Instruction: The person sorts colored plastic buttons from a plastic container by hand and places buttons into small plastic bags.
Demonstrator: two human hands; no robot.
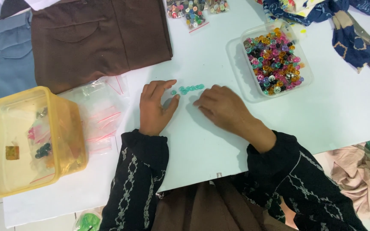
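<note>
Left hand (155,109) flat on the white tabletop (219,145), grip loose and empty, right hand (221,107) fingers curled beside a row of teal buttons (189,89), holding nothing, between both hands

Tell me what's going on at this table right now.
A person in black patterned sleeves rests both hands on a white table. The left hand and right hand flank a short row of teal buttons, fingertips close to them. A clear tray of mixed coloured buttons sits just right; a yellow plastic tub stands left.
</note>
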